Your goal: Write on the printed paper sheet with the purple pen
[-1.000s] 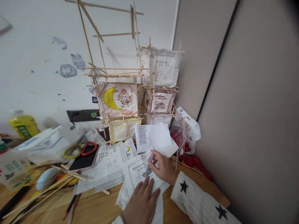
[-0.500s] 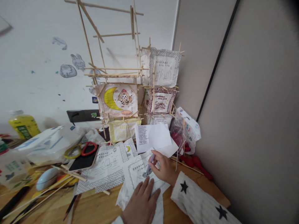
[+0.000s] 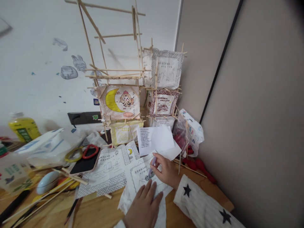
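A light purple pen (image 3: 153, 165) is pinched in my right hand (image 3: 165, 171), its tip down on a sheet of drawing paper (image 3: 136, 171). Dark scribbled shapes and handwritten characters show on that sheet inside a wavy drawn border. My left hand (image 3: 144, 205) lies flat on the lower part of the paper, fingers spread, just below the pen tip. Left of it rests another drawn sheet (image 3: 110, 167) with sailboats and a crosshatched border. A white page of written lines (image 3: 155, 139) leans behind my right hand.
Behind the papers stands a stick frame (image 3: 118, 77) with drawn panels. At left are a phone (image 3: 83, 163), red-handled scissors (image 3: 90, 151), a pale blue egg-shaped thing (image 3: 48, 182), thin sticks and a yellow bottle (image 3: 24, 127). A clear plastic bag (image 3: 190, 133) sits at right.
The pen and my right hand have shifted very slightly to the left over the drawing. My left hand stays flat in the same place.
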Tool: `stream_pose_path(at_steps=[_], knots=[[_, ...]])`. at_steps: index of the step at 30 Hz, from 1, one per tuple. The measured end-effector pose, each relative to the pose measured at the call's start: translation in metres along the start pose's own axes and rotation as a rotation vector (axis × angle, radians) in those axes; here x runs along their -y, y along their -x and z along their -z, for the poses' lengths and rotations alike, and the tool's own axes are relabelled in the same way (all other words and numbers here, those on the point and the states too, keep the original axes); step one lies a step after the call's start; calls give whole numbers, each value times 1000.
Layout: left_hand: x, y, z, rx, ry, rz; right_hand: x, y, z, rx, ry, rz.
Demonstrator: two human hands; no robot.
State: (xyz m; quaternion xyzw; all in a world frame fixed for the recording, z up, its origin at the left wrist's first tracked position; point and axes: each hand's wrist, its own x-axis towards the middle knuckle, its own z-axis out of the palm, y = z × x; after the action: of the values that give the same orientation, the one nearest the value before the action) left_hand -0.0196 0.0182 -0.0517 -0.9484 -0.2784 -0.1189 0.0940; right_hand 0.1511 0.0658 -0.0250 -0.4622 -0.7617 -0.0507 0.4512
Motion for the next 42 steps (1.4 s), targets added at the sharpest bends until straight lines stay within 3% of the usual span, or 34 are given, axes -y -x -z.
stream_pose_path(at_steps=[11,42], knots=[[-1,-3,7,54,-7,-8,2,-2,1,-11,23,17],[0,-2,0,20,-1,-6,1,-1,1,-11,25,49]])
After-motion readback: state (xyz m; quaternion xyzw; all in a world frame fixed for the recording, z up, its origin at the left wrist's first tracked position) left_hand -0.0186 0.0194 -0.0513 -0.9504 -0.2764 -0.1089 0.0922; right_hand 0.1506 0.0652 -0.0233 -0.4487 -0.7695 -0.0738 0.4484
